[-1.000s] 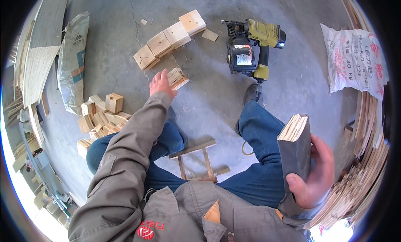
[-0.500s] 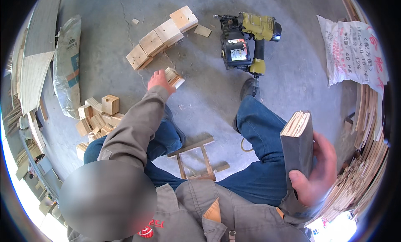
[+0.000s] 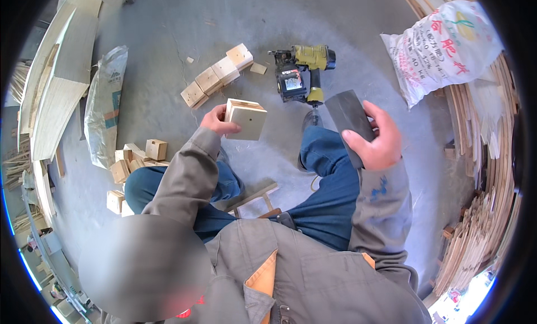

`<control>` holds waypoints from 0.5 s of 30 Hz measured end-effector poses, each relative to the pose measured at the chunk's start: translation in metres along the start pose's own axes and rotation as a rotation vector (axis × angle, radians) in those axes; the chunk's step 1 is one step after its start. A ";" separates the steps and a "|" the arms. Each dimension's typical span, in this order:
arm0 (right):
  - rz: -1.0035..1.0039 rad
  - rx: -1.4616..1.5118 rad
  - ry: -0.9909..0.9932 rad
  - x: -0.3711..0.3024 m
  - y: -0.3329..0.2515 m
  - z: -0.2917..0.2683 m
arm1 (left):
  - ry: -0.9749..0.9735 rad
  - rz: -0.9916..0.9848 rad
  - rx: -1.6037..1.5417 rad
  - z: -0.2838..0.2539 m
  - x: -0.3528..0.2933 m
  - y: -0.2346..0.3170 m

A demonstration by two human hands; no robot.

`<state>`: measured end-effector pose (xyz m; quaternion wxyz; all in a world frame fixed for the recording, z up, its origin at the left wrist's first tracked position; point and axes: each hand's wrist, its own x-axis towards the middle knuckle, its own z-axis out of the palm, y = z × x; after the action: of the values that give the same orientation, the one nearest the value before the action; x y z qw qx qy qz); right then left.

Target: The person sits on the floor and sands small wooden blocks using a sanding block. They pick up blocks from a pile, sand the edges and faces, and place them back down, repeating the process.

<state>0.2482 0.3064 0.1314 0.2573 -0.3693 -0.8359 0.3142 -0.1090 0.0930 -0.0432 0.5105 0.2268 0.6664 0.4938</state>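
Observation:
Between the thumb and fingers of my left hand [image 3: 220,121] is a square wooden block [image 3: 246,120] of stacked pieces, with a small dark dot on its face. My right hand [image 3: 379,139] grips a dark grey board [image 3: 349,123] by its right edge. The two pieces are apart, raised above the floor in front of my knees. Beyond them lies a green and black coil nail gun [image 3: 310,58]. A row of wooden blocks [image 3: 215,77] stands to its left.
Loose blocks [image 3: 134,156] are heaped by my left knee. A clear plastic sack [image 3: 106,109] and pale panels [image 3: 61,100] line the left side. At right, a white printed sack [image 3: 447,47] rests over stacked wood strips [image 3: 475,234]. A low wooden frame [image 3: 254,201] is between my legs.
My left hand has lifted the wooden block off the floor and brought it nearer. My right hand has carried the dark board forward and inward, tilting it. The view has shifted.

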 end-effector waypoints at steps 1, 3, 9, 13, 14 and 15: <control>0.008 0.017 0.014 -0.002 0.003 0.003 | 0.024 0.056 0.026 0.008 -0.017 0.014; 0.060 0.096 0.031 -0.006 -0.001 0.002 | 0.052 0.161 0.075 0.030 -0.051 0.039; 0.072 0.321 -0.054 -0.025 -0.031 0.027 | 0.142 0.196 0.163 0.062 -0.127 0.030; 0.073 0.373 -0.191 -0.061 -0.053 0.085 | 0.171 0.238 0.434 0.083 -0.142 0.019; 0.050 0.368 -0.196 -0.070 -0.059 0.100 | 0.184 0.263 0.543 0.088 -0.146 0.023; 0.025 0.365 -0.206 -0.077 -0.065 0.113 | 0.203 0.285 0.651 0.090 -0.150 0.025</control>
<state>0.1895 0.1737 0.0866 0.2289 -0.2931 -0.7824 0.4996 0.0236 0.0212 0.0485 0.2692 0.4176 0.7976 0.3420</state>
